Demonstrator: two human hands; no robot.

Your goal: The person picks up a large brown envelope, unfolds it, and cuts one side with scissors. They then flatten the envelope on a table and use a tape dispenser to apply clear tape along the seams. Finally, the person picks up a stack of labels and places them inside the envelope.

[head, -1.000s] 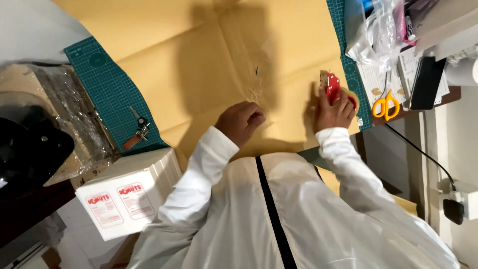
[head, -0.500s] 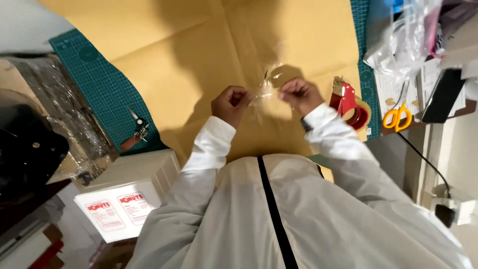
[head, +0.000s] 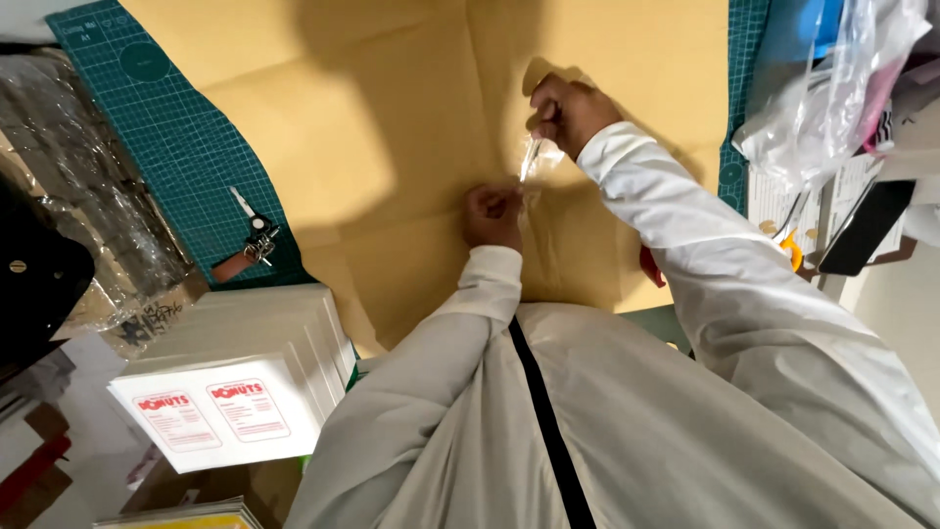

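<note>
Clear tape strip (head: 530, 162) is being stretched between the closed left hand (head: 493, 216) and the pinching right hand (head: 568, 110), above the yellow-brown paper sheet (head: 392, 127). Far left, small snips (head: 253, 235) are being left on the green cutting mat (head: 166, 127).

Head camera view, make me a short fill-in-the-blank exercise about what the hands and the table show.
1. Both hands, left hand and right hand, pull a strip of clear ____ between them.
2. The brown paper lies on a ____ cutting mat.
3. The white box sits to the person's ____.

Missing words: tape; green; left
</note>
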